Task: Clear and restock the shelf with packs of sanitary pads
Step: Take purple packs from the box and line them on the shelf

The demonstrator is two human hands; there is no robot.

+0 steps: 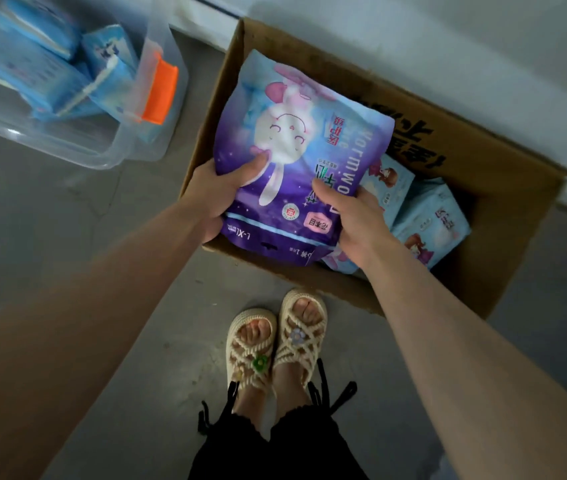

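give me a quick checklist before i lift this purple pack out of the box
1. Left hand grips the purple pack, thumb on its front: ok.
2. Right hand holds the pack's lower right corner: ok.
3. Pack clear of the cardboard box walls: ok on the visible sides.
4. Light blue packs in the box not caught on the purple pack: cannot tell, they touch or sit beneath its edge.
5. Floor around the sandalled feet free of obstacles: ok.
6. Shelf ready to receive it: cannot tell, not in view.
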